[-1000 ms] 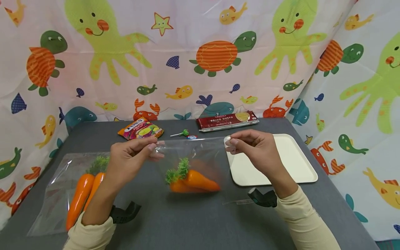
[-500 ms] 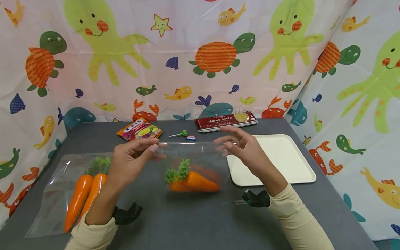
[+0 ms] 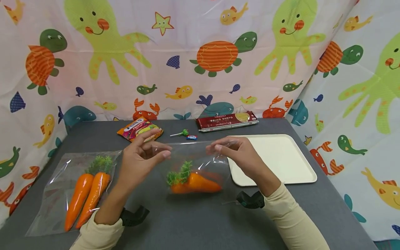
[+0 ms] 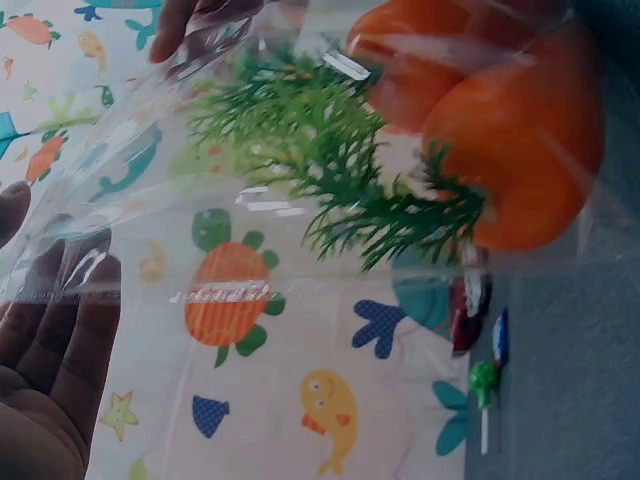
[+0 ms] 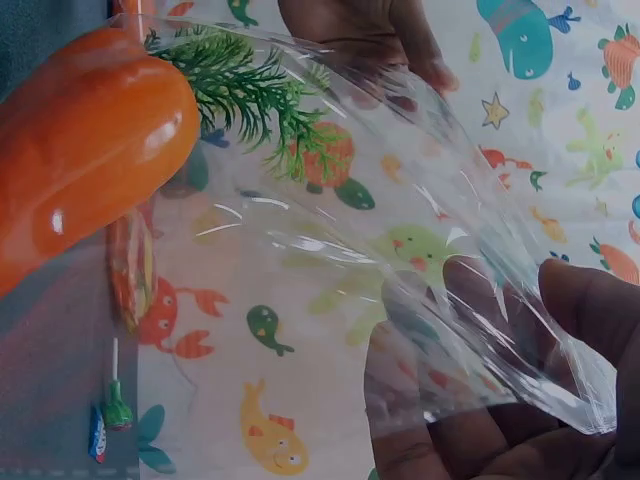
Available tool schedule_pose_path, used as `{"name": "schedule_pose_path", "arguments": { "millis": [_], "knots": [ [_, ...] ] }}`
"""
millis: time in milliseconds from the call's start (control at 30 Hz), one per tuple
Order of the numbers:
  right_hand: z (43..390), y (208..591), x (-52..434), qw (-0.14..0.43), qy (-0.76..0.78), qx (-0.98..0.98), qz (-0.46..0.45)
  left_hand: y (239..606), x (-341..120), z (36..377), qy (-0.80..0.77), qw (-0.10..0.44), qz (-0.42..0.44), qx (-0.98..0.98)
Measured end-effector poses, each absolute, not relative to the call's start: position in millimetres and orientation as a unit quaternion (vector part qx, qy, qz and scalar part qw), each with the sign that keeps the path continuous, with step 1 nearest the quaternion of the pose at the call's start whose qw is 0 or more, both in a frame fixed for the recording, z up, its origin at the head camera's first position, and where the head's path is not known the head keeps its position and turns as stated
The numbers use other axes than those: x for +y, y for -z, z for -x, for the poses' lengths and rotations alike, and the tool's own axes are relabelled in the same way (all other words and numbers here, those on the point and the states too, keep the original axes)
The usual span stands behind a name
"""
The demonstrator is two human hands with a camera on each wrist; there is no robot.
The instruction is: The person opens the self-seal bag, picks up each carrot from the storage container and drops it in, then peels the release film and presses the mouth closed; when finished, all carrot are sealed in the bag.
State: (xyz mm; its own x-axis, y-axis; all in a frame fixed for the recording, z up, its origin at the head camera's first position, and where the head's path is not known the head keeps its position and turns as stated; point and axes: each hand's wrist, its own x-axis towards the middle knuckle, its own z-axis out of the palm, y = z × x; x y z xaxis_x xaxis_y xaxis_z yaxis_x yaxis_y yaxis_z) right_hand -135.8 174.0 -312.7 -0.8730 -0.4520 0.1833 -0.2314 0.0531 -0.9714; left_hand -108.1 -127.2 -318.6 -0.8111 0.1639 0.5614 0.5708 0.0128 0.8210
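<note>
You are pinching the top edge of a clear plastic bag point(image 3: 200, 163) with both hands above the middle of the grey table point(image 3: 193, 222). Your left hand point(image 3: 140, 159) is gripping the bag's left corner between thumb and fingertips, its other fingers loosely curled, while your right hand point(image 3: 237, 154) is nipping the right part of the rim in curled fingers. Two toy carrots point(image 3: 195, 182) with green tops are lying in the bag's bottom, which is resting on the table. To the left, a second bag with two carrots point(image 3: 84, 194) is lying flat. A cream tray point(image 3: 281, 159) is sitting just right of your right hand. At the far edge are lying a snack packet point(image 3: 140, 129), a lollipop point(image 3: 181, 133) and a spaghetti box point(image 3: 227, 121).
</note>
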Motion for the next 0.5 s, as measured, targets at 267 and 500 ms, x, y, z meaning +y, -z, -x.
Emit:
{"name": "schedule_pose_path", "arguments": {
  "millis": [267,500],
  "knots": [
    [139,310,170,0.064,0.633,0.731,0.247,325,-118,117,0.678,0.082,0.223,-0.696],
    [134,314,169,0.047,0.615,0.749,0.244,329,-113,115,0.676,0.085,0.198,-0.705]
  ]
}}
